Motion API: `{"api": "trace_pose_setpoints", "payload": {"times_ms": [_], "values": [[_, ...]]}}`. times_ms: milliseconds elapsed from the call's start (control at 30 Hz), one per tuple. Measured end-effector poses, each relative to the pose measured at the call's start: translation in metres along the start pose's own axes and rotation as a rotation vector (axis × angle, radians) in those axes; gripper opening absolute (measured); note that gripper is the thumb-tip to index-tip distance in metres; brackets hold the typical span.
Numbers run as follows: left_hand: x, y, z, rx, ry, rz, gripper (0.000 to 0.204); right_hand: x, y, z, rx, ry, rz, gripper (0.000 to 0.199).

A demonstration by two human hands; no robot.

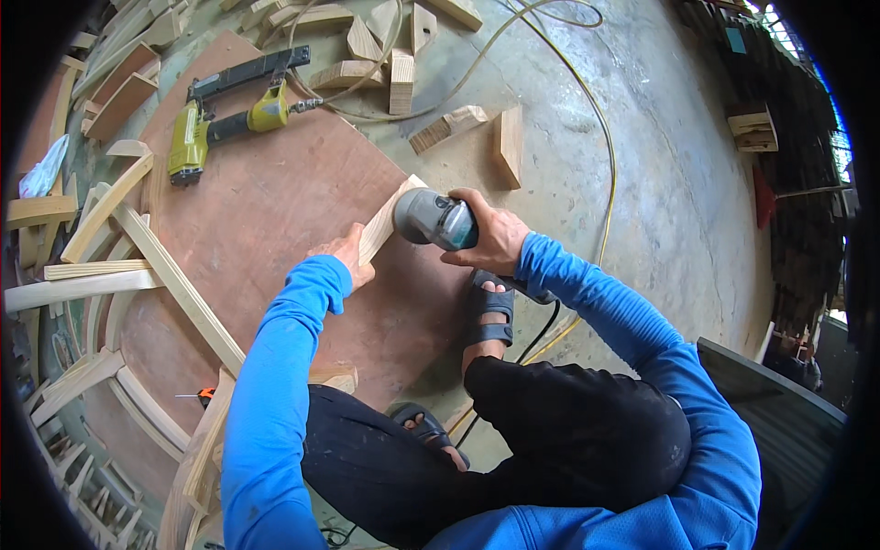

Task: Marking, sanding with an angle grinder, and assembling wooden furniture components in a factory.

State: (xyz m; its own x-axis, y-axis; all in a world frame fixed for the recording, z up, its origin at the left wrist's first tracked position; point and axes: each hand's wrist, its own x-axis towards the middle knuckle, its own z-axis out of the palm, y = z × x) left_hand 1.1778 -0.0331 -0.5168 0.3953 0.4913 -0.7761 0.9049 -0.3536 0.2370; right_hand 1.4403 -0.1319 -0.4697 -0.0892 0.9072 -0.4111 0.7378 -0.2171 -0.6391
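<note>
My left hand (pixel 345 257) is closed on the near end of a short pale wood block (pixel 378 229), tilted up over the brown plywood sheet (pixel 275 220). In my right hand (pixel 496 233) is a grey and teal angle grinder (pixel 451 223), gripped round its body. The round head of the grinder lies against the upper right part of the block; the disc's working face is hidden. A dark cord (pixel 543 332) runs from the grinder down past my sandalled foot (pixel 492 316).
A green and black nail gun (pixel 240 115) lies on the plywood, joined to a yellow air hose (pixel 612 174). Wood offcuts (pixel 509 147) lie on the concrete floor ahead. Curved wooden pieces (pixel 108 209) are heaped at left, near an orange-handled screwdriver (pixel 205 396).
</note>
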Motion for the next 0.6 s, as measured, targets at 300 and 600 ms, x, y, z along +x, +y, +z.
{"api": "trace_pose_setpoints", "payload": {"times_ms": [300, 600], "values": [[-0.003, 0.002, -0.002, -0.005, -0.01, 0.001, 0.063, 0.001, 0.002, -0.001, -0.032, 0.007, 0.024, 0.085], [0.002, 0.008, 0.003, -0.009, 0.009, -0.001, 0.062, 0.007, 0.012, -0.013, -0.058, 0.039, 0.097, 0.088]]}}
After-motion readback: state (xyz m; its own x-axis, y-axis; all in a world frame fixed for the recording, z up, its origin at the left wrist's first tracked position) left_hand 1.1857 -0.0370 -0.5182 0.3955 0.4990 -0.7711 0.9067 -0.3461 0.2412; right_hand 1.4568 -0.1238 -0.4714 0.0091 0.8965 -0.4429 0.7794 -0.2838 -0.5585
